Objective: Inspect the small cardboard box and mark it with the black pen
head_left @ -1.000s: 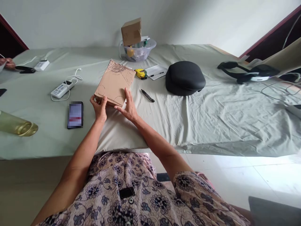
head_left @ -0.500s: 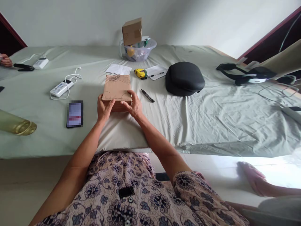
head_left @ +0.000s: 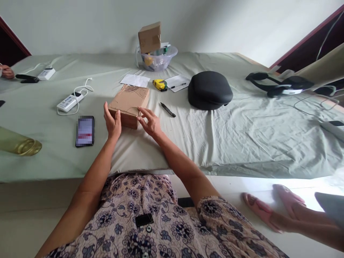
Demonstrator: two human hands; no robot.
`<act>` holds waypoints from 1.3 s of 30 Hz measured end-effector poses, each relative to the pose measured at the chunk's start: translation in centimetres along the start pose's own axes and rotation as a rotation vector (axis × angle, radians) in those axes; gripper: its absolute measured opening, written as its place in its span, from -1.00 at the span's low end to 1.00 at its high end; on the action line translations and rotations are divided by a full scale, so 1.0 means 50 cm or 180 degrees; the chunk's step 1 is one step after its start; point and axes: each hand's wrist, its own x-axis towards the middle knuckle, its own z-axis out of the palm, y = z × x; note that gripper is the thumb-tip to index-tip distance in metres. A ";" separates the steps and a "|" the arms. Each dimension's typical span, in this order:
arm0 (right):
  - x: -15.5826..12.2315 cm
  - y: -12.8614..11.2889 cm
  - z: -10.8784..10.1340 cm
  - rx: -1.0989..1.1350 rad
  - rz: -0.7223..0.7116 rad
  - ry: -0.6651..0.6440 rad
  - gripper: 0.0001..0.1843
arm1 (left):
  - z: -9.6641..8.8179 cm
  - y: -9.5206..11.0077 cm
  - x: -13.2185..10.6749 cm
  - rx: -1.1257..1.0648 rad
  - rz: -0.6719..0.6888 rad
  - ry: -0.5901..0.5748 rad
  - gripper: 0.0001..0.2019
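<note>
One cardboard box, lately square to us, sits askew on the cloth, apparently only steadied: our left hand spread at one corner, our right hand at another, pinch uncertain.

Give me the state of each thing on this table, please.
Near box: closed on top, set askew.
Phone: face up, screen lit.
Black case: closed.
Far box: tilted, at the bowl.
Pen by the near box: lying flat, cap unclear.
Near power strip: lying flat; powered or not, can't tell.
Headset: unworn.
Bottle: upright or lying, can't tell.
</note>
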 end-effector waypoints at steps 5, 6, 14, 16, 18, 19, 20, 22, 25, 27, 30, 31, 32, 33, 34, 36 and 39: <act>-0.006 -0.011 0.015 -0.0164 -0.0151 0.0118 -0.29 | -0.002 0.017 -0.010 0.0403 0.0228 -0.0252 -0.24; -0.007 -0.014 0.016 -0.0125 -0.0157 0.0078 -0.32 | -0.002 0.021 -0.013 0.0441 0.0251 -0.0317 -0.18; -0.014 -0.027 0.024 0.0289 -0.0351 -0.0089 -0.38 | -0.006 0.032 -0.019 0.0498 0.0359 -0.0682 0.33; -0.011 -0.025 0.025 0.0361 -0.0258 -0.0069 -0.37 | -0.006 0.032 -0.019 0.0480 0.0399 -0.0692 0.34; -0.007 -0.022 0.025 0.0432 -0.0161 -0.0067 -0.34 | -0.005 0.033 -0.019 0.0476 0.0443 -0.0690 0.32; -0.005 -0.021 0.025 0.0470 -0.0121 -0.0082 -0.34 | -0.004 0.033 -0.020 0.0478 0.0459 -0.0683 0.31; -0.003 -0.021 0.023 0.0510 -0.0089 -0.0111 -0.34 | -0.004 0.034 -0.020 0.0483 0.0464 -0.0671 0.29; 0.001 -0.020 0.019 0.0588 -0.0026 -0.0171 -0.33 | -0.002 0.036 -0.021 0.0520 0.0442 -0.0635 0.24; 0.008 -0.015 0.008 0.0653 0.0107 -0.0166 -0.31 | 0.000 0.036 -0.021 0.0679 0.0398 -0.0605 0.13; 0.013 -0.007 -0.002 0.0634 0.0261 -0.0088 -0.30 | -0.002 0.035 -0.019 0.0741 0.0462 -0.0664 0.08; 0.023 0.014 -0.020 0.0527 0.0554 0.0142 -0.28 | -0.012 0.029 -0.009 0.0624 0.0696 -0.0821 0.05; 0.027 0.022 -0.027 0.0474 0.0647 0.0277 -0.27 | -0.017 0.027 -0.005 0.0551 0.0771 -0.0855 0.04; 0.030 0.032 -0.034 0.0416 0.0735 0.0438 -0.27 | -0.023 0.025 0.001 0.0470 0.0830 -0.0878 0.03; 0.034 0.042 -0.041 0.0356 0.0821 0.0622 -0.26 | -0.029 0.024 0.006 0.0382 0.0869 -0.0893 0.02; 0.037 0.052 -0.049 0.0295 0.0909 0.0819 -0.26 | -0.034 0.023 0.011 0.0281 0.0890 -0.0908 0.01; 0.042 0.073 -0.067 0.0196 0.1076 0.1170 -0.29 | -0.044 0.021 0.020 0.0047 0.0864 -0.0959 -0.02; 0.048 0.095 -0.092 0.0183 0.1220 0.1517 -0.38 | -0.052 0.018 0.030 -0.0349 0.0695 -0.1033 -0.06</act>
